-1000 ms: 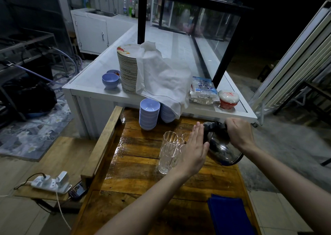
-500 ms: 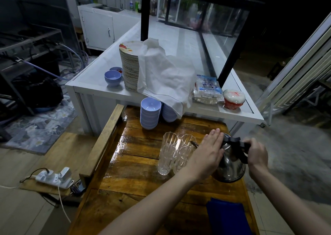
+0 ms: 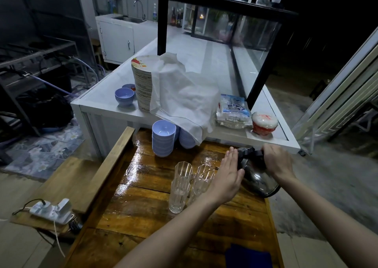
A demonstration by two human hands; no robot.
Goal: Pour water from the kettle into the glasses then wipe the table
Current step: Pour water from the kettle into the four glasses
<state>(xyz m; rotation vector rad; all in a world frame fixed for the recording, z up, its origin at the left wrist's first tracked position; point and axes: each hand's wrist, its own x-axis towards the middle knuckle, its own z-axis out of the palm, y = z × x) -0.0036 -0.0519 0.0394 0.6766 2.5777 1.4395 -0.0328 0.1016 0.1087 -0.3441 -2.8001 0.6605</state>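
- The kettle [image 3: 258, 177] is now tilting toward the glasses [image 3: 191, 183], its base lifted off the wooden table [image 3: 143, 210]; half a second ago it was standing upright on the boards.
- The right hand [image 3: 277, 162] is gripping the black handle at the top of the kettle, fingers [image 3: 268, 151] curled tight around it. It is sitting higher and nearer the white counter [image 3: 106, 106] than before.
- The left hand [image 3: 227, 175] is lying flat against the kettle's left side, fingers [image 3: 230, 157] straight and pressed together, thumb against the metal. Earlier the same hand was resting over the lid area.
- The glasses are standing upright in a tight cluster just left of the left hand, in the same place as before. Whether water is leaving the spout, I cannot tell; the left hand is hiding it.
- The tabletop is looking wet and glossy around the glasses and toward the far edge.
- A blue cloth [image 3: 248, 256] is lying at the near right corner of the table, unchanged.
- Two stacks of lilac bowls [image 3: 163, 138] are standing at the far end of the table, one partly under a white cloth [image 3: 184, 96] hanging off the counter.
- A tall stack of plates [image 3: 142, 83] is standing on the counter under that cloth.
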